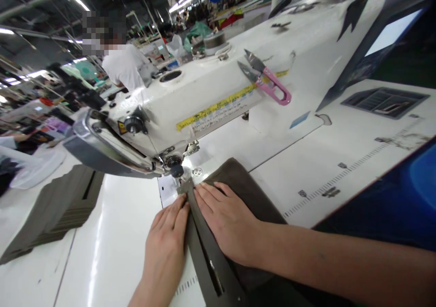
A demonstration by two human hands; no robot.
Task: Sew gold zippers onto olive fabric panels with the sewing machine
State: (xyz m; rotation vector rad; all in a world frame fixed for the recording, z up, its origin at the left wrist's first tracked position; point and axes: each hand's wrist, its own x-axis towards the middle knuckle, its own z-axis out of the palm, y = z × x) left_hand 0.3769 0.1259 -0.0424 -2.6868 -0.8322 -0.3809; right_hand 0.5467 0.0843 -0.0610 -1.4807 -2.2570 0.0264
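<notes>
A grey-brown fabric piece (pixel 243 184) with a long narrow strip lies on the white table under the presser foot (pixel 179 174) of a white sewing machine (pixel 190 100). My left hand (pixel 166 241) lies flat, fingers together, on the table against the left edge of the strip. My right hand (pixel 226 220) rests flat on the fabric just right of the strip, fingertips close to the needle area. Neither hand grips anything.
Pink thread snips (pixel 269 80) lie on top of the machine arm. A stack of grey fabric pieces (pixel 54 211) sits at the left. A screen panel (pixel 384 39) stands at the right. A person in a white shirt (pixel 127 66) works behind the machine.
</notes>
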